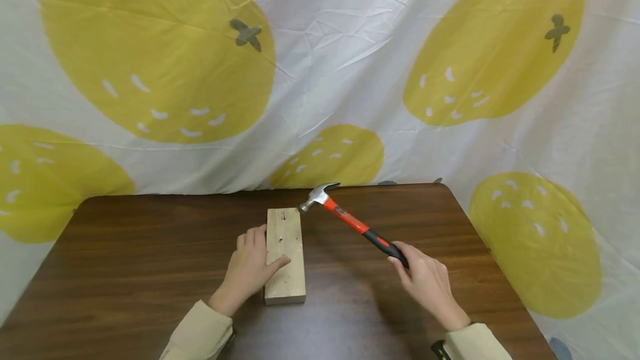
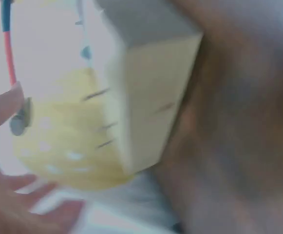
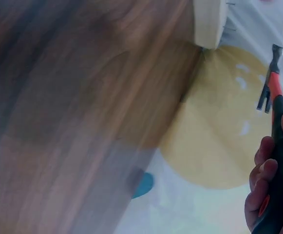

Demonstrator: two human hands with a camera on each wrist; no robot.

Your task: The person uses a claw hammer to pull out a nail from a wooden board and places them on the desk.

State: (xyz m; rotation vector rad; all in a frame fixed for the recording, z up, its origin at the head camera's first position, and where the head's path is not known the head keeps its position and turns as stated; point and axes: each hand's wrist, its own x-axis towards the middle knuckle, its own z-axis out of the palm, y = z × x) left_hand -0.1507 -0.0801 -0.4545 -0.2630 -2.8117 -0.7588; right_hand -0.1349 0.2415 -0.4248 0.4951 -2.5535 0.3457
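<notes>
The hammer head (image 1: 316, 196) is shiny metal, the block (image 1: 291, 244) matt wood.

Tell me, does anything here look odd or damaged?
Mildly odd: several nails stick out of the wooden block instead of sitting flush, which looks unfinished. The patterned cloth behind the table is creased. Nothing looks spilled.

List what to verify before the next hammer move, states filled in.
1. Hammer held in the right hand: ok.
2. Wooden block lying flat on the table: ok.
3. Left thumb apart from the nails: ok in the head view.
4. Left hand pressing firmly on the wooden block: cannot tell.
5. Hammer head lined up over the nails: not ok; it appears right of them in the head view.
6. Nails firmly seated: cannot tell.
</notes>
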